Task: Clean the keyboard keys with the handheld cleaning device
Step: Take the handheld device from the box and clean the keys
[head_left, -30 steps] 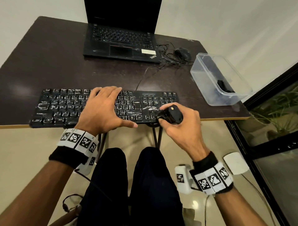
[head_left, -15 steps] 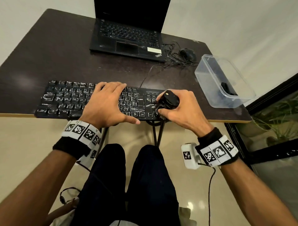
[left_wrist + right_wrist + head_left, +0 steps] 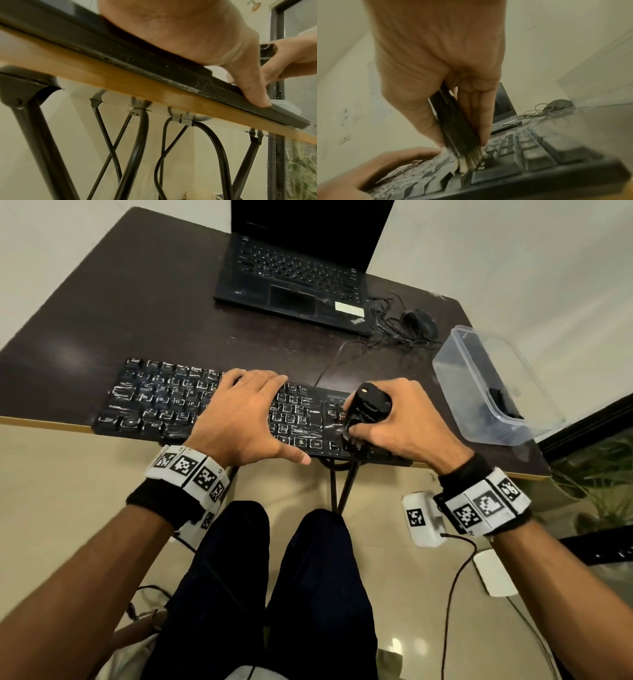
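Your R hand fingers clamped on brush, bristles in keyboard R-side gap; L hand flat, steadying. Left keys look dusty: most left, prob.

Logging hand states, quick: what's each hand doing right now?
Left hand: open, flat on the keyboard.
Right hand: grips the black cleaning brush, bristles on the keys.

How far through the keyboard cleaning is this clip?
Nothing looks finished. In hand: the right hand grips the brush, bristles on the keyboard near its right end, while the left hand presses the middle keys. Left: the white-streaked keys on the left.
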### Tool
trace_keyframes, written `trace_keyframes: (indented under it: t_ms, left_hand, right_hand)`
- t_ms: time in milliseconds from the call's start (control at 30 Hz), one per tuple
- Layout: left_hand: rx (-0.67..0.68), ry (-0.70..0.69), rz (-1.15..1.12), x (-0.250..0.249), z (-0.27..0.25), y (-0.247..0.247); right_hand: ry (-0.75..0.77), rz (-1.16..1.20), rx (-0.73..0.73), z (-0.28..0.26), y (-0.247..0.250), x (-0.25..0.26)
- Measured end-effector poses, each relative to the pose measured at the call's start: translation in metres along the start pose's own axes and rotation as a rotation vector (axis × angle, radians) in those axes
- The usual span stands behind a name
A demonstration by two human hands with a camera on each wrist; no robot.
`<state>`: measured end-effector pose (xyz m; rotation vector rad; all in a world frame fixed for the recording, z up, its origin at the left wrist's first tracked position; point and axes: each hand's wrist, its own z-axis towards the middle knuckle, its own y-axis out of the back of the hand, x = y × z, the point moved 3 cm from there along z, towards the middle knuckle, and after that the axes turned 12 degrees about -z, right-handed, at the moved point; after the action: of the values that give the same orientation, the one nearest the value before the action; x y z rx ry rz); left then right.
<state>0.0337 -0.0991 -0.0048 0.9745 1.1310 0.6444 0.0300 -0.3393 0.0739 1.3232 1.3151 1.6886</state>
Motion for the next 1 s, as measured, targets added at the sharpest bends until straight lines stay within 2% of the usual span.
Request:
trace_keyframes:
  t_ms: [33,100,167,300,433,567,667,800,900,1000]
  left_hand:
    - [0.002,-0.006,0.002,0.0,-0.001,0.0]
    - [-0.01,-0.011,0.002,-0.001,-0.001,0.0]
    - [0.002,-0.013,0.007,-0.001,-0.001,0.0]
    - [-0.004,-0.017,0.007,-0.001,0.0,0.0]
    - [-0.007,-0.021,0.016,-0.001,-0.001,0.0]
    - [-0.003,-0.017,0.012,-0.001,-0.001,0.001]
    - [-0.008,-0.021,0.021,-0.001,-0.001,0.0]
    - [-0.009,-0.015,0.014,-0.001,-0.001,0.0]
    - [-0.008,-0.013,0.025,-0.002,-0.001,0.0]
    - [-0.005,-0.007,0.026,-0.001,0.0,0.0]
  right_hand:
    - [0.017,0.001,-0.023,0.0,-0.004,0.004]
    - [0.081,0.02,0.03,-0.002,-0.011,0.012]
    - [0.061,0.082,0.091,-0.002,-0.007,0.01]
    - [0.04,0.075,0.019,-0.001,-0.008,0.011]
    - [0.093,0.119,0.12,-0.006,-0.014,0.013]
    - [0.062,0.107,0.007,-0.011,-0.012,0.011]
    - [0.089,0.113,0.067,-0.015,-0.016,0.012]
    - [-0.007,0.099,-0.048,-0.016,-0.009,0.005]
    - [0.064,0.098,0.025,-0.02,-0.017,0.016]
    - [-0.012,0.128,-0.022,-0.02,-0.012,0.006]
